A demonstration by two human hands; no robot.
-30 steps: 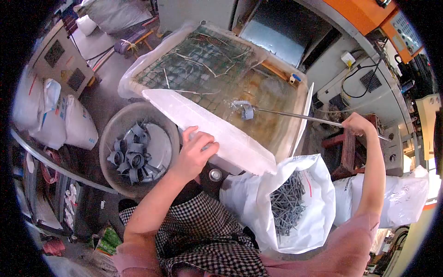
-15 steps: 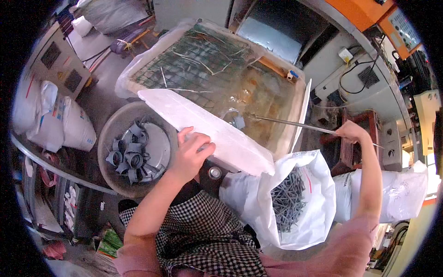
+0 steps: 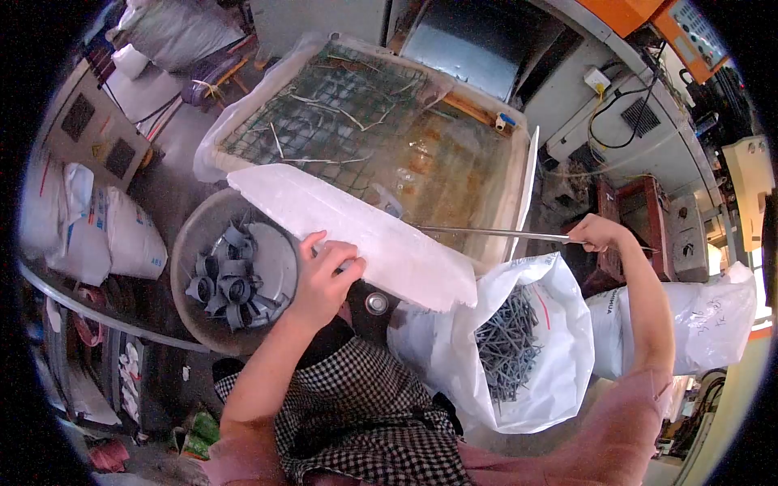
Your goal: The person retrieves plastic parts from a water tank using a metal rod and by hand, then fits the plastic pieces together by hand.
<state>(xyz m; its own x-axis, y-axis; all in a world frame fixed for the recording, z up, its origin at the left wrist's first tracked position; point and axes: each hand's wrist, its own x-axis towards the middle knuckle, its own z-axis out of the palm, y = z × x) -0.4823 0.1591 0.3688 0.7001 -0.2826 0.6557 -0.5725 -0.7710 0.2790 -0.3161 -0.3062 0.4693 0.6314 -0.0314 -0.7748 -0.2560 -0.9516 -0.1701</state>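
My right hand [image 3: 598, 233] is closed around a thin metal rod [image 3: 502, 233], which reaches left over the water tank [image 3: 525, 190] to the far edge of a white board [image 3: 365, 235]. Near the rod's far end, a pale grey piece [image 3: 387, 201] sits in the water, partly hidden by the board. My left hand [image 3: 328, 271] rests at the board's near edge with bent fingers. A small dark grey patch shows between them; I cannot make out what it is.
A round basin [image 3: 188, 304] on the left holds several grey ring-shaped parts [image 3: 235, 287]. An open white bag [image 3: 559, 364] of thin grey sticks [image 3: 509, 340] stands at front right. Green netting [image 3: 316, 105] covers the tank's left part. Filled sacks [image 3: 134, 235] stand far left.
The rod's far end has moved left and nearer, up to the board. The pale grey piece has shifted left, closer to the board. My left hand stays at the board's edge; the view has shifted slightly.
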